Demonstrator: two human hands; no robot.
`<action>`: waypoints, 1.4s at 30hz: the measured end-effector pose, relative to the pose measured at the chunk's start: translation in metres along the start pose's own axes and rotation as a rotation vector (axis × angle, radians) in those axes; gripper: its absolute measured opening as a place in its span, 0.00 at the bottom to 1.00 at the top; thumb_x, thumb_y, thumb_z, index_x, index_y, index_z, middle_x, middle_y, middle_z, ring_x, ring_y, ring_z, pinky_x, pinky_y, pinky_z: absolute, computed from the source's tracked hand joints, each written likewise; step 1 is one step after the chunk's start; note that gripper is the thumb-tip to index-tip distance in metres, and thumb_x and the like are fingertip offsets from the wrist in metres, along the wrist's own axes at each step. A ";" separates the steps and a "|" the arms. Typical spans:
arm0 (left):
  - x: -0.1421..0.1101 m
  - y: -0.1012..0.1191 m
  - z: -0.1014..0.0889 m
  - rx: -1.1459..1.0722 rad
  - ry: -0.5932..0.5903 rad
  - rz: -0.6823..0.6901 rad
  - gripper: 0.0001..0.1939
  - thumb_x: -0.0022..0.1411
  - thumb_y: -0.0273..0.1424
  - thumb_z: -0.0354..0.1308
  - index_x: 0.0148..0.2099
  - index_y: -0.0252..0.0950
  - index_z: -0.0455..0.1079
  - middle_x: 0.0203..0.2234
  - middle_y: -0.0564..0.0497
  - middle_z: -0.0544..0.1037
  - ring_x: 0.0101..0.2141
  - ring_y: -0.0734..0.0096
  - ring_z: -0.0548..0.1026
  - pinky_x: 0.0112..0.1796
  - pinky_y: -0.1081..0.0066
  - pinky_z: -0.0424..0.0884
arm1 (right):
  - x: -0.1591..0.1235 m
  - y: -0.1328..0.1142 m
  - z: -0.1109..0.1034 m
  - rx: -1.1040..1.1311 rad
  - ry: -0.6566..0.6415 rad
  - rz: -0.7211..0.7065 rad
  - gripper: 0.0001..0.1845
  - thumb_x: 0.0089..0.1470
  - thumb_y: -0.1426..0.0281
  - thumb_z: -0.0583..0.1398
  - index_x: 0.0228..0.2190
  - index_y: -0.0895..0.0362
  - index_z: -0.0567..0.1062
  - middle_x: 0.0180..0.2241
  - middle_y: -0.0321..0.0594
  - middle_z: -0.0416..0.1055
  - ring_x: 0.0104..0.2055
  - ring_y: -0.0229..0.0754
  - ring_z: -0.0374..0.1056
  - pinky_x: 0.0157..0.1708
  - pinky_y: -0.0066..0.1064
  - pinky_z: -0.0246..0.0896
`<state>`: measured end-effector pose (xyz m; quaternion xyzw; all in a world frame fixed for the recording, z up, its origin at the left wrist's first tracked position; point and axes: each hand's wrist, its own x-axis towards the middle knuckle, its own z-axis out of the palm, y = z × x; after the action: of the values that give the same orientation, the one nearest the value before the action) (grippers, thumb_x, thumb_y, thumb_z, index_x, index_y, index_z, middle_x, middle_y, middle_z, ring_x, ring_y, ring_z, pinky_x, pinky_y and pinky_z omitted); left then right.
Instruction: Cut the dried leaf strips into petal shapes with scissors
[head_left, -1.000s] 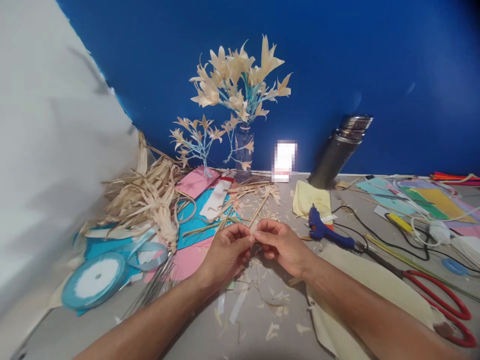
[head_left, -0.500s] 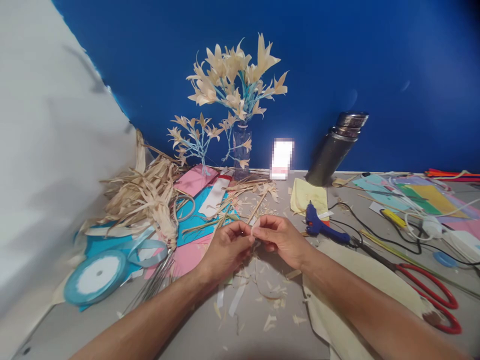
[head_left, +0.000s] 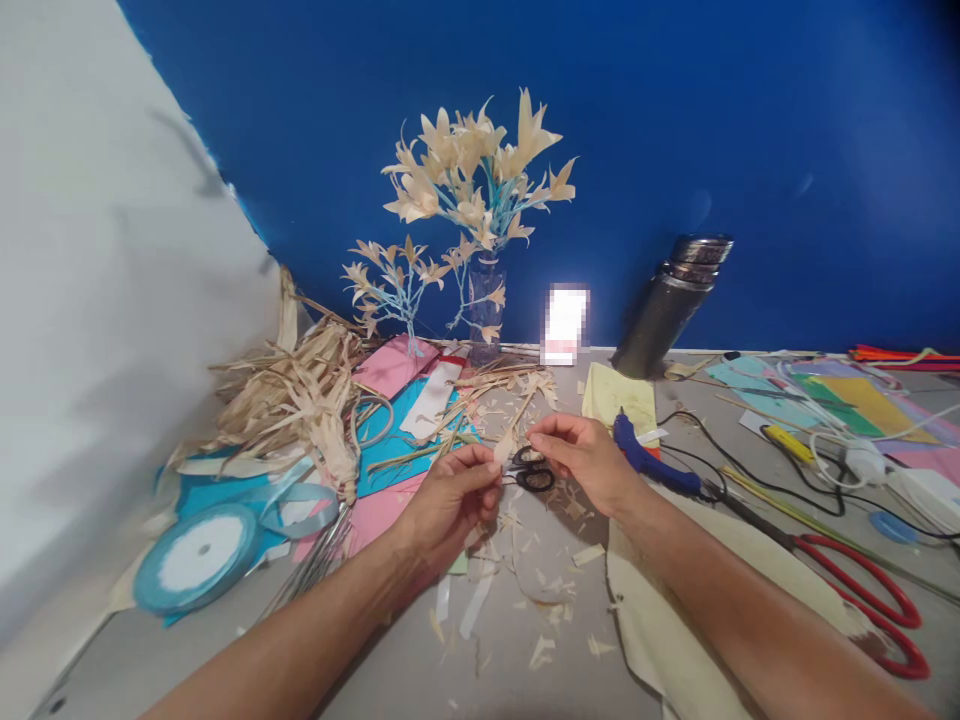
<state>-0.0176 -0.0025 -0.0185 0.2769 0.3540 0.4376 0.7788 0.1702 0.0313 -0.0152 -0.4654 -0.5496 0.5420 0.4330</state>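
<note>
Over the middle of the table, my left hand pinches a small pale piece of corn husk between thumb and fingertips. To its right, my right hand has thumb and forefinger drawn together; whatever is between them is too small to make out. Under and beside those fingertips lie small black-handled scissors, their blades partly hidden by my left hand. Beyond both hands, dry husk stalks lie among pale scraps. A blue glue gun rests just right of my right hand.
Husk flowers stand in a clear bottle at the back, near a dark flask. At left are a husk bundle and a blue ribbon spool. Red-handled shears, a cream cloth and cords lie at right.
My hands, which met at the fingertips, are now slightly apart, the right one moved up and right. The black scissors handles and the husk piece have come into sight.
</note>
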 end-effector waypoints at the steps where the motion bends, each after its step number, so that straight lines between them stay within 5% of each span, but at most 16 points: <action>1: 0.000 0.000 0.000 -0.006 0.007 0.005 0.12 0.51 0.29 0.67 0.32 0.36 0.65 0.17 0.57 0.66 0.16 0.80 0.63 0.16 0.81 0.59 | 0.001 0.001 -0.002 -0.146 -0.008 -0.031 0.11 0.51 0.63 0.64 0.30 0.58 0.77 0.23 0.34 0.69 0.22 0.35 0.60 0.24 0.27 0.53; 7: 0.002 0.000 -0.002 -0.007 0.043 0.004 0.12 0.53 0.30 0.66 0.34 0.38 0.63 0.16 0.58 0.66 0.15 0.79 0.63 0.15 0.81 0.59 | -0.003 0.004 -0.002 -1.078 -0.161 -0.192 0.09 0.53 0.76 0.59 0.36 0.57 0.77 0.37 0.43 0.73 0.43 0.45 0.68 0.41 0.32 0.57; 17: 0.001 0.012 -0.002 -0.042 0.063 0.174 0.13 0.51 0.29 0.68 0.32 0.36 0.65 0.17 0.58 0.68 0.17 0.79 0.63 0.19 0.79 0.61 | -0.006 0.000 -0.007 -1.318 -0.240 -0.229 0.10 0.56 0.75 0.59 0.41 0.55 0.76 0.41 0.43 0.72 0.46 0.49 0.67 0.40 0.32 0.56; 22: -0.005 0.034 0.000 -0.096 0.100 0.382 0.14 0.47 0.28 0.71 0.31 0.35 0.66 0.19 0.57 0.70 0.19 0.81 0.65 0.22 0.79 0.61 | 0.002 -0.003 -0.017 -0.955 -0.051 -0.151 0.10 0.58 0.72 0.57 0.42 0.58 0.74 0.38 0.45 0.75 0.40 0.47 0.69 0.39 0.34 0.58; 26: -0.009 0.037 0.002 -0.101 0.174 0.421 0.14 0.47 0.28 0.71 0.30 0.34 0.67 0.22 0.55 0.73 0.24 0.77 0.71 0.28 0.77 0.68 | -0.002 0.001 -0.001 -0.152 -0.199 0.084 0.21 0.52 0.53 0.63 0.38 0.58 0.72 0.29 0.37 0.69 0.25 0.36 0.60 0.23 0.25 0.49; 28: -0.009 0.034 0.002 -0.089 0.211 0.421 0.14 0.47 0.29 0.71 0.30 0.34 0.67 0.23 0.53 0.75 0.28 0.74 0.74 0.32 0.75 0.70 | -0.010 0.004 0.014 0.082 -0.290 0.115 0.28 0.46 0.47 0.65 0.35 0.59 0.71 0.27 0.35 0.65 0.22 0.31 0.53 0.20 0.23 0.43; 33: -0.009 0.026 0.004 -0.064 0.210 0.374 0.13 0.49 0.30 0.70 0.31 0.34 0.66 0.26 0.50 0.78 0.26 0.73 0.75 0.32 0.74 0.72 | -0.026 0.010 0.038 0.220 -0.331 0.105 0.35 0.42 0.40 0.64 0.27 0.61 0.70 0.21 0.35 0.63 0.19 0.29 0.51 0.18 0.23 0.41; 42: -0.007 0.018 0.006 -0.124 0.187 0.288 0.13 0.50 0.28 0.69 0.31 0.34 0.66 0.25 0.51 0.78 0.24 0.74 0.76 0.28 0.76 0.71 | -0.027 0.016 0.041 0.189 -0.325 0.093 0.34 0.43 0.40 0.64 0.23 0.62 0.70 0.18 0.37 0.64 0.18 0.29 0.51 0.17 0.24 0.41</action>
<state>-0.0236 -0.0009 0.0003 0.2342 0.3539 0.5894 0.6874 0.1354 -0.0033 -0.0319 -0.3538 -0.5370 0.6787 0.3548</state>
